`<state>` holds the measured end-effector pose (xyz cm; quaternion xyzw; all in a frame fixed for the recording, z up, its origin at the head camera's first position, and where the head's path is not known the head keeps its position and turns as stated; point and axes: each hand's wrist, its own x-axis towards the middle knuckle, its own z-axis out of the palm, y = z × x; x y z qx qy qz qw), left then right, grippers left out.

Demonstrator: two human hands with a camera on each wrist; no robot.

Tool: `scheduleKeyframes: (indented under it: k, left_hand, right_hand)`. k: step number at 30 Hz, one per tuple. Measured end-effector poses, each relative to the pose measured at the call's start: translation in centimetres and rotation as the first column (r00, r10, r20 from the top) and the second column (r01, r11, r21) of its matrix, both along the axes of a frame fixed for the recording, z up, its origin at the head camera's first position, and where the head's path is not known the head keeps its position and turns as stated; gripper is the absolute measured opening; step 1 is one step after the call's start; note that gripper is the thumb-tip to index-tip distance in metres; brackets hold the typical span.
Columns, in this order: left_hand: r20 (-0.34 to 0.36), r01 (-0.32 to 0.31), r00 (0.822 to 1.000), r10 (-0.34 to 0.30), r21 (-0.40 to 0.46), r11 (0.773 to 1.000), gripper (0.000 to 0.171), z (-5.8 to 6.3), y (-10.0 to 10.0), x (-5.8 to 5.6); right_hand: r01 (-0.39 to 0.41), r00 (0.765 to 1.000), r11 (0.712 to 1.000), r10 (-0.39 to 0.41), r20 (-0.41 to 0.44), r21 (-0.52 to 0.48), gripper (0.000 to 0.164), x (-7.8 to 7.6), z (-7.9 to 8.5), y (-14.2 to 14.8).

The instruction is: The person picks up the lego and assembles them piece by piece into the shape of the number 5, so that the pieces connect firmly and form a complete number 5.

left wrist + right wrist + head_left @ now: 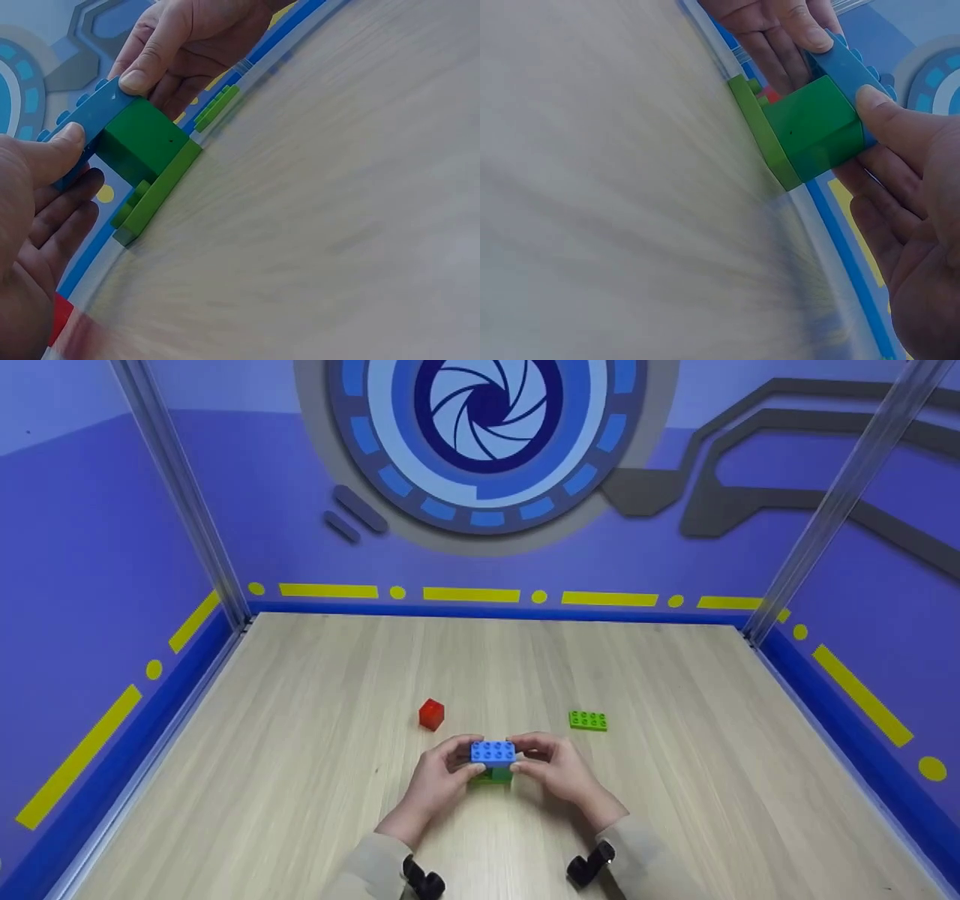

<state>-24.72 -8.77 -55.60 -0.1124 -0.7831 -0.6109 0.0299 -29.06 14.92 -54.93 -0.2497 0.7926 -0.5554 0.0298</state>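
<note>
Between my two hands is a blue toy building brick [493, 753] with studs on top. My left hand [433, 781] pinches its left end with the thumb in front, and my right hand [562, 772] pinches the right end the same way. Under the blue brick stands a dark green block [150, 136], at its right side. That block sits on a flat light green brick [166, 193], whose bare studs show at the left in the left wrist view. The light green brick rests on the table.
A red brick [431, 715] stands on the wooden table [315, 690] beyond my left hand. Behind my right hand lies a flat lime green studded brick [588, 721]. Blue-purple panels [487, 566] wall the table's back and sides.
</note>
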Motion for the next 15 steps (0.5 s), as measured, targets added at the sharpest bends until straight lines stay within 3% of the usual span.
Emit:
scheduleKeyframes:
  k: [6, 15]
  left_hand:
    - [0.032, -0.001, 0.999, -0.001, 0.074, 0.997, 0.042, -0.15, -0.02, 0.08]
    - [0.049, 0.007, 0.999, -0.014, 0.131, 0.991, 0.051, -0.29, -0.05, -0.20]
  right_hand:
    - [0.007, 0.999, 0.998, -0.004, 0.052, -0.057, 0.038, 0.09, -0.49, 0.02]
    - [0.007, 0.998, 0.993, 0.000, 0.064, -0.121, 0.047, 0.18, -0.74, -0.06]
